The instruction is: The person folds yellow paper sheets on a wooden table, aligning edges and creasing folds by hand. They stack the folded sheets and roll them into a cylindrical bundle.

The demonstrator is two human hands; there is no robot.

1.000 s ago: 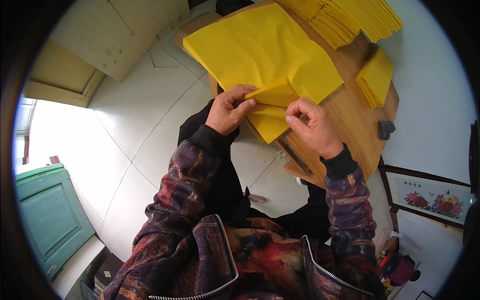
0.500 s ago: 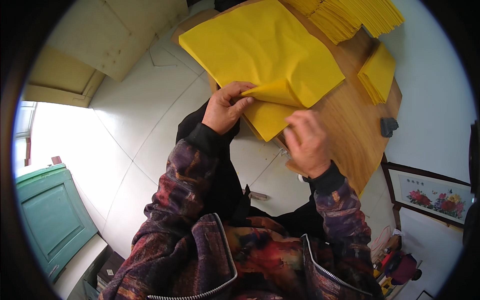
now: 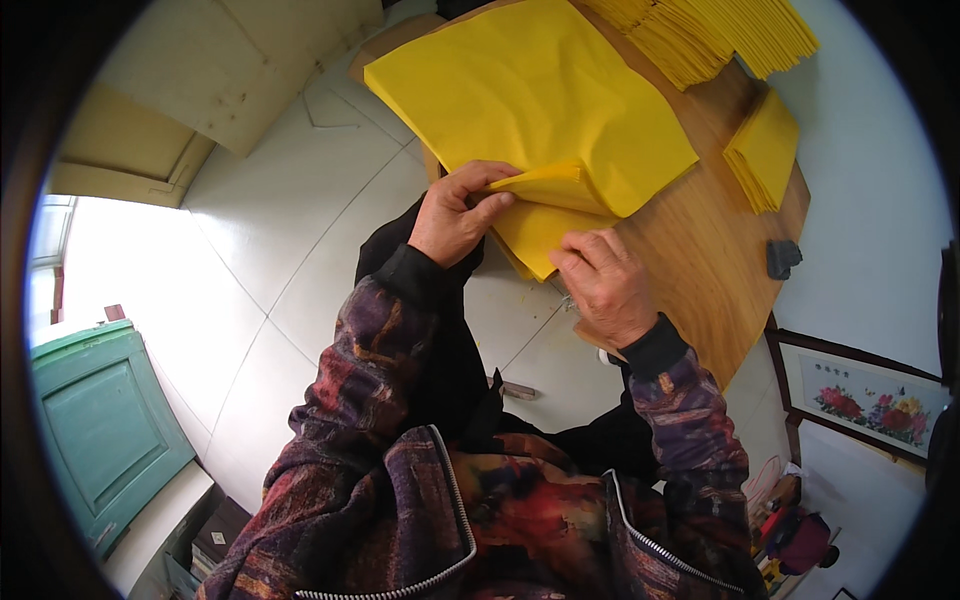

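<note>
A stack of large yellow paper-like sheets (image 3: 530, 90) lies across the wooden table, its near edge folded up in a flap. My left hand (image 3: 460, 210) pinches the raised flap at its left end between thumb and fingers. Beneath the flap, a lower yellow layer shows, ending in a corner that points toward me. My right hand (image 3: 608, 290) is at the right side of that corner, fingers curled and pressed together against the sheet's edge. Whatever lies between those fingertips is hidden.
The wooden table (image 3: 700, 260) carries folded yellow bundles (image 3: 660, 40) at the far right and a smaller yellow stack (image 3: 763, 150). A dark grey lump (image 3: 783, 259) sits by its right edge. A framed flower picture (image 3: 865, 395) stands right; a green cabinet door (image 3: 110, 430) is left.
My right hand has moved slightly left onto the edge of the lower layer, its fingers curling in. My left hand still grips the flap. The view has shifted a little.
</note>
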